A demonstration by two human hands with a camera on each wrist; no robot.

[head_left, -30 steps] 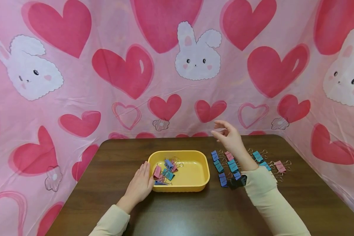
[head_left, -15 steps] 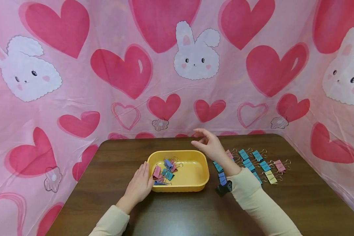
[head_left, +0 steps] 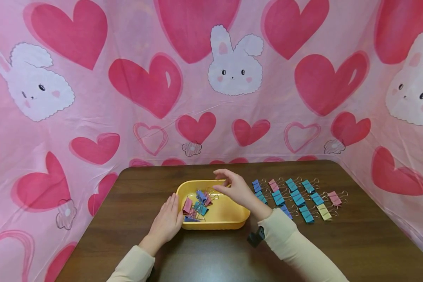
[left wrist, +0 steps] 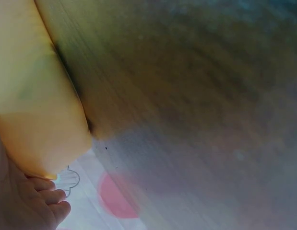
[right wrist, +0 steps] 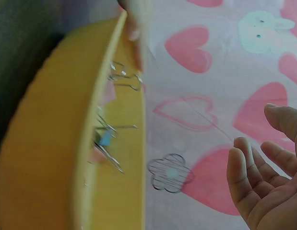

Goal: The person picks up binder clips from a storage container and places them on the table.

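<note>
A yellow tray (head_left: 229,213) stands on the table in the head view. Against its left side rests my left hand (head_left: 166,219), fingers straight along the wall. My right hand (head_left: 237,192) hovers over the tray's right back part, thumb and fingers apart and loosely bent, holding nothing. Binder clips lie heaped in the tray's left half: a pink clip (head_left: 187,205), a teal clip (head_left: 201,208), a violet-blue clip (head_left: 201,196) and others. Past the tray wall, the right wrist view shows their wire handles (right wrist: 126,86); the left wrist view shows the tray's outside (left wrist: 42,96).
Right of the tray, binder clips lie in slanted columns, among them a teal clip (head_left: 297,197), a yellow clip (head_left: 324,212) and a blue clip (head_left: 256,185). A pink clip (head_left: 334,198) lies at the far right. A patterned pink cloth (head_left: 232,109) hangs behind the table (head_left: 204,254).
My right hand has moved left and down, from above the clip columns to over the tray, uncovering more of the clips on the right. My left hand has stayed at the tray's side.
</note>
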